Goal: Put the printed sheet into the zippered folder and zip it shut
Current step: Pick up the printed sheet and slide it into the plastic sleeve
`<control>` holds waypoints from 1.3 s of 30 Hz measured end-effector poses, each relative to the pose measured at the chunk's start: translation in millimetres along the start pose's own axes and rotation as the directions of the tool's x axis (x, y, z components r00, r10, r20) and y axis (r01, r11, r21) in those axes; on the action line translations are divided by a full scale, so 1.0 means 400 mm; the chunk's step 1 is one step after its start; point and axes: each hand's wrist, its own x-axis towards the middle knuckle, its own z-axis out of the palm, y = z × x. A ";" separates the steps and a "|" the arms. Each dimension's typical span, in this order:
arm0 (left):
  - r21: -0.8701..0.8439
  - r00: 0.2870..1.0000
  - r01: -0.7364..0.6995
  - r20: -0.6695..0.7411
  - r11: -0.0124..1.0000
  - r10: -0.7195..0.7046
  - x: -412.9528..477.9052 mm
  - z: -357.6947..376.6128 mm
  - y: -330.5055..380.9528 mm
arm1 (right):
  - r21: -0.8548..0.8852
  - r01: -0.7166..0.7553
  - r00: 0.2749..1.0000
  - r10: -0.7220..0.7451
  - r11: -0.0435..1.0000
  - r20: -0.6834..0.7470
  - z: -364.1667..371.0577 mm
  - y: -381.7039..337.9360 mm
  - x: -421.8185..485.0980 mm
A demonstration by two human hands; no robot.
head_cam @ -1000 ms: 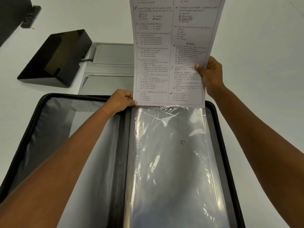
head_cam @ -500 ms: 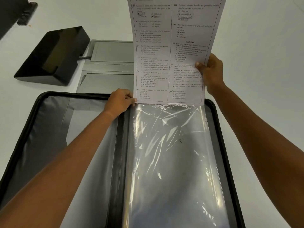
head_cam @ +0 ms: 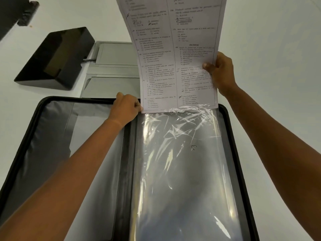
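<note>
Clear plastic sleeve (head_cam: 182, 162) on the right half of the open zippered folder (head_cam: 52, 136) is finally catching the printed sheet (head_cam: 173, 58): compared with a moment ago, the bottom edge has slipped just under the crinkled sleeve mouth. Your right hand (head_cam: 220, 72) pinches the sheet's right edge; your left hand (head_cam: 125, 108) pinches the sleeve's far-left corner open. Most of the paper is still sticking up, so keep feeding; the zip comes later.
</note>
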 end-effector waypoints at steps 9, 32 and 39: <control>-0.039 0.996 -0.073 -0.049 0.997 0.071 -0.006 -0.007 -0.022 | -0.003 -0.018 0.997 0.019 1.000 0.074 0.007 -0.002 -0.001; -0.340 0.978 0.100 -0.141 0.935 -0.156 -0.009 0.019 0.004 | -0.068 -0.273 0.931 0.282 0.960 0.233 -0.028 0.093 -0.076; -0.341 0.986 0.102 -0.088 0.935 -0.140 -0.016 0.012 -0.009 | -0.101 -0.285 0.958 0.287 0.953 0.006 -0.002 0.083 -0.061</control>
